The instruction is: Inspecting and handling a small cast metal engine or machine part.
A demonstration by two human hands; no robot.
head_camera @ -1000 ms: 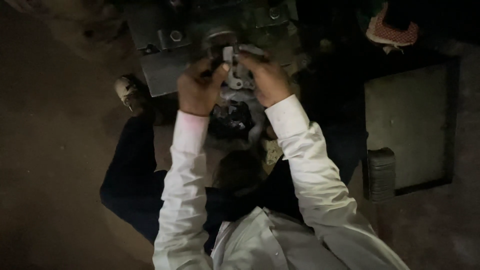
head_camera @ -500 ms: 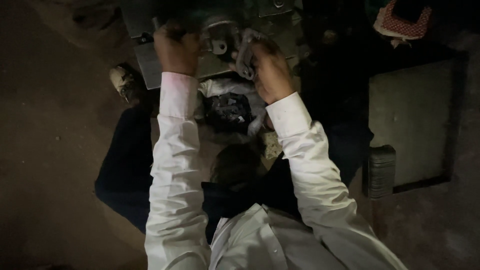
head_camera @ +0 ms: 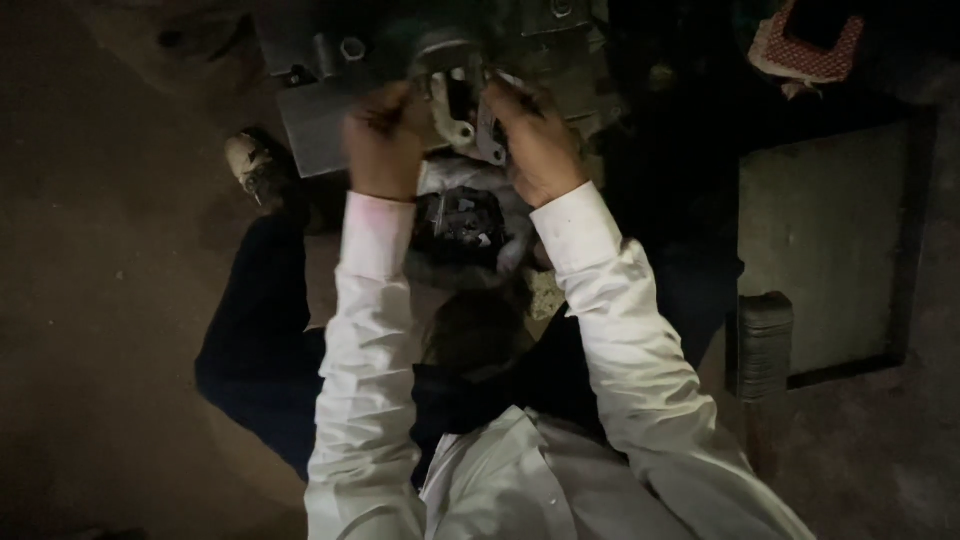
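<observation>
Arms stretch forward, left hand (head_camera: 383,140) and right hand (head_camera: 532,140) both curled tightly round a pale metal part (head_camera: 455,105).

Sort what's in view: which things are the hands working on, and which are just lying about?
In hand:
- left hand and right hand, both on the pale metal bracket
- grey metal machine block behind it

Lying about:
- crumpled plastic bag
- flat grey tray
- red patterned cloth

Bare dirt floor (head_camera: 110,330) lay open to the left. Ahead, the grey metal engine block (head_camera: 330,120) blocked the way. A crumpled plastic bag of dark parts (head_camera: 465,215) crowded the gap between the forearms, and a flat grey slab (head_camera: 820,250) barred the right.
</observation>
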